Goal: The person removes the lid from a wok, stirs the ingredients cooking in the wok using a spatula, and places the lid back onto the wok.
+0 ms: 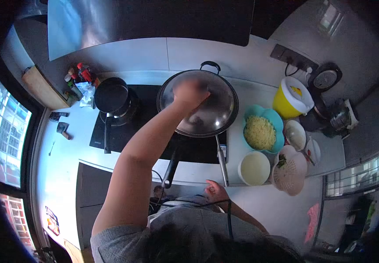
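My left hand (191,93) is at the middle of a domed metal wok lid (213,114), its fingers closed over the spot where the knob would be; the knob is hidden and the hand is slightly blurred. The lid covers a wok on the right of the black cooktop (148,94). A silver handle (221,160) and a black handle (170,172) stick out from beneath it towards me. Down in front of my body, my right hand (216,191) holds nothing, fingers apart, close to the silver handle's end.
A small black pan (112,97) stands on the left burner. On the right are a teal bowl (276,120) of pale shreds, a pale bowl (254,168), a pink colander (290,173) and a yellow bucket (286,103). Bottles (84,72) stand at back left.
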Motion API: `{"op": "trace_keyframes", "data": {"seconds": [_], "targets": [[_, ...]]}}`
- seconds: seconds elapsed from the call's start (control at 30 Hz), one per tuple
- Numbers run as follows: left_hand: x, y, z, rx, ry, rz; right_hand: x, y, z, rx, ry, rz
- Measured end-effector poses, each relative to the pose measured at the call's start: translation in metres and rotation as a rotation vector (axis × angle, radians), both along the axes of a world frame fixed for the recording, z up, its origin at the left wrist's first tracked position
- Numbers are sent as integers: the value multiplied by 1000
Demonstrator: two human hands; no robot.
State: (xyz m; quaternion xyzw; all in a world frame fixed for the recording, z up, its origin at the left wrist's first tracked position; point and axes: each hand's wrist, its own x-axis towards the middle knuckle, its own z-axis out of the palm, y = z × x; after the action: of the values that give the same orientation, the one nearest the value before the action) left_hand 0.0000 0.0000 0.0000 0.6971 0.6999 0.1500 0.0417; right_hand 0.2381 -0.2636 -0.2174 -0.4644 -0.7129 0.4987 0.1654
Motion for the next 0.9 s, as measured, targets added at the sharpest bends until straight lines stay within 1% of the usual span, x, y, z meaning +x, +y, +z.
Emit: {"op": "trace_keyframes", "data": {"seconds": [0.07, 0.1, 0.13, 0.23, 0.27, 0.3, 0.37, 0.4, 0.43, 0.47, 0.5, 0.53, 0.57, 0.63, 0.67, 0.73, 0.8, 0.87, 0.9], "targets": [[1, 13, -2, -53, 79, 11, 2, -7, -2, -50, 111, -142], [15, 28, 1, -76, 91, 19, 23, 3, 5, -68, 141, -211], [15, 36, 2, -75, 94, 32, 23, 7, 5, -68, 145, -199], [11, 45, -2, -181, 102, -46, 25, 11, 15, 132, 217, -368], [11, 45, -2, -137, 111, -57, 27, 12, 14, 123, 219, -340], [13, 45, -2, -100, 122, -65, 30, 11, 14, 190, 194, -322], [11, 54, -6, -126, 90, -59, 33, 20, 14, 341, 159, -277], [7, 52, -4, -42, 82, -52, 33, 26, 21, 337, 169, -242], [3, 46, 3, 44, 74, -49, 34, 34, 37, 615, 33, -125], [-3, 41, 11, 44, 75, -20, 34, 41, 52, 894, -100, -9], [-9, 33, 25, 28, 4, -5, 31, 45, 59, 1169, -231, 107], [-18, 23, 37, 13, -68, 10, 27, 43, 58, 1168, -215, 129], [-30, 13, 49, 10, -67, 34, 25, 39, 55, 884, -24, -50], [-61, -7, 70, -62, -201, 96, 21, 32, 50, 274, 312, -381], [-76, -19, 79, -98, -266, 123, 16, 32, 51, 265, 315, -365], [-117, -55, 90, -57, -314, 188, 13, 34, 59, 205, 328, -400], [-162, -98, 95, -13, -237, 307, 18, 40, 51, 168, 330, -412], [-226, -134, 73, 151, -215, 302, 34, 52, 14, 321, 299, -401], [-237, -162, 87, 123, -258, 434, 38, 55, 7, 396, 282, -399]]}}
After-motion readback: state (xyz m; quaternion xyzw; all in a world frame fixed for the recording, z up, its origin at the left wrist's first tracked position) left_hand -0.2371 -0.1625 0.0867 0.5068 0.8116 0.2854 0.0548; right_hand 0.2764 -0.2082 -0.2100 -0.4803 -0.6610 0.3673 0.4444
